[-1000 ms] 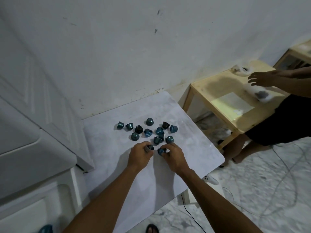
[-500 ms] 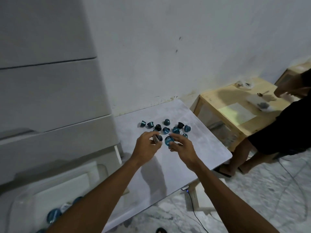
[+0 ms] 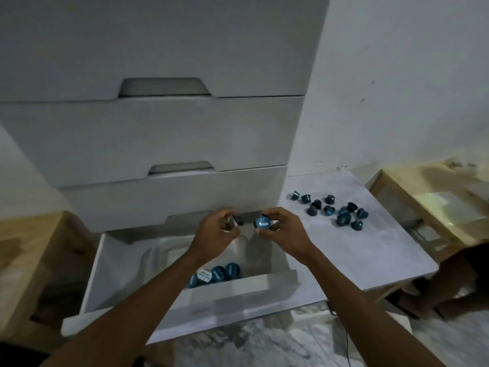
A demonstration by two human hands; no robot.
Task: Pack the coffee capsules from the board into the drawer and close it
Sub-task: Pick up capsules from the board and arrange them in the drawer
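The bottom drawer [image 3: 227, 292] of a white chest stands pulled open, with several blue coffee capsules [image 3: 218, 274] lying near its front wall. My left hand [image 3: 217, 231] pinches a capsule with a silvery lid [image 3: 234, 221] above the drawer's back part. Beside it, my right hand [image 3: 280, 227] pinches a blue capsule [image 3: 263, 223], its lid facing me. Several more blue and dark capsules [image 3: 336, 210] sit clustered on the grey board [image 3: 357, 250] to the right of the drawer.
Shut white drawers [image 3: 158, 133] rise above the open one. A wooden table [image 3: 436, 197] stands right of the board, another wooden piece [image 3: 29, 255] left of the chest. A dark-clothed person [image 3: 460, 282] is at the right edge. Marbled floor [image 3: 277, 345] lies below.
Both hands lifted one capsule each off the board and carried them left, over the open drawer. My view turned left, bringing the chest and drawer into sight.
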